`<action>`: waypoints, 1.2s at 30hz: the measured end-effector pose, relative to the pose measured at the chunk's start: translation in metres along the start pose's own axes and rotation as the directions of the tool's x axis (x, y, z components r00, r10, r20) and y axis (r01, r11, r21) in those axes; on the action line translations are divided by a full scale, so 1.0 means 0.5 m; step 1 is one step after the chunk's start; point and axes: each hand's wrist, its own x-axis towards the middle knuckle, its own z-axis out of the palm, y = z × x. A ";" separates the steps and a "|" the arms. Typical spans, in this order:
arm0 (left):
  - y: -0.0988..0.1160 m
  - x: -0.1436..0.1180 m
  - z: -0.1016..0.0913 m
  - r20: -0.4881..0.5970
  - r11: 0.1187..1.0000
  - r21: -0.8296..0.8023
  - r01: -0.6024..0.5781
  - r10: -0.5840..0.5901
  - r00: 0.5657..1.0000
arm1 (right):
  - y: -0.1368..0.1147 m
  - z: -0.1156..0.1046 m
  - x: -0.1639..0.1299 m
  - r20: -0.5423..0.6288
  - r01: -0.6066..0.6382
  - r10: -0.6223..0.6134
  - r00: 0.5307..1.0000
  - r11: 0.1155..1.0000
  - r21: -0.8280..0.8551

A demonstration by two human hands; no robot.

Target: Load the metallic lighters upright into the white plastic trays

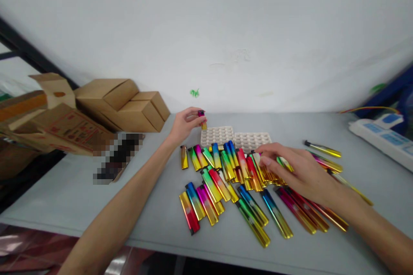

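Arms stretched out over the grey table [97,197], both of them, bare to the elbow. Left hand [184,125] is reaching far forward, wrist low, fingers bent together and pinched on a single lighter [202,119], held upright just over the near-left corner of the white slotted tray [217,135]. Dark cap up top, gold body below, and the lower end right at the tray's edge (whether it touches a slot, I cannot tell).

Over to the right hand [295,172]: palm down, forearm coming in from the lower right corner, lying across the heap of lighters [232,180]. Its fingers are loosely curled and a little apart, the tips resting on the red and gold ones near the middle of the heap; nothing is clearly clamped between them.

That heap spreads across the table's middle, shiny bodies in blue, green, pink, red and gold, some overlapping, some fanned out toward the near edge. A second tray [253,139] sits just beside the first, touching it. Brown cardboard boxes [122,105] are stacked at the far left against the white wall, and a white power strip [382,137] lies at the far right.
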 end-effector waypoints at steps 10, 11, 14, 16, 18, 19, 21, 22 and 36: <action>0.011 -0.011 -0.019 0.067 0.999 0.046 0.002 -0.005 0.998 | 0.000 0.009 -0.002 0.031 0.040 -0.040 0.999 0.999 -0.019; 0.011 -0.011 -0.022 0.068 0.999 0.045 0.007 -0.010 0.998 | 0.001 0.010 -0.002 0.032 0.044 -0.043 0.999 0.999 -0.025; 0.009 -0.014 -0.025 0.058 0.999 0.041 0.013 -0.016 0.998 | 0.004 0.013 -0.003 0.028 0.060 -0.059 0.998 0.997 -0.051; 0.007 -0.015 -0.023 0.058 0.999 0.046 0.017 -0.019 0.998 | 0.004 0.015 -0.004 0.002 0.082 -0.082 0.997 0.994 -0.073; 0.004 -0.016 -0.019 0.055 0.998 0.061 0.009 -0.012 0.998 | 0.000 0.014 -0.004 -0.048 0.113 -0.118 0.992 0.990 -0.089; 0.002 -0.016 -0.017 0.053 0.997 0.082 -0.008 0.003 0.999 | -0.002 0.013 -0.004 -0.075 0.132 -0.140 0.987 0.987 -0.092; -0.001 -0.014 -0.014 0.051 0.990 0.134 -0.053 0.046 0.998 | -0.007 0.011 -0.004 -0.126 0.167 -0.177 0.976 0.982 -0.087; -0.002 -0.014 -0.014 0.055 0.986 0.153 -0.067 0.059 0.997 | -0.009 0.009 -0.005 -0.146 0.179 -0.190 0.971 0.980 -0.083; -0.004 -0.010 -0.031 0.132 0.980 0.199 -0.006 -0.021 0.991 | -0.007 0.008 -0.009 -0.187 0.262 -0.304 0.934 0.939 -0.221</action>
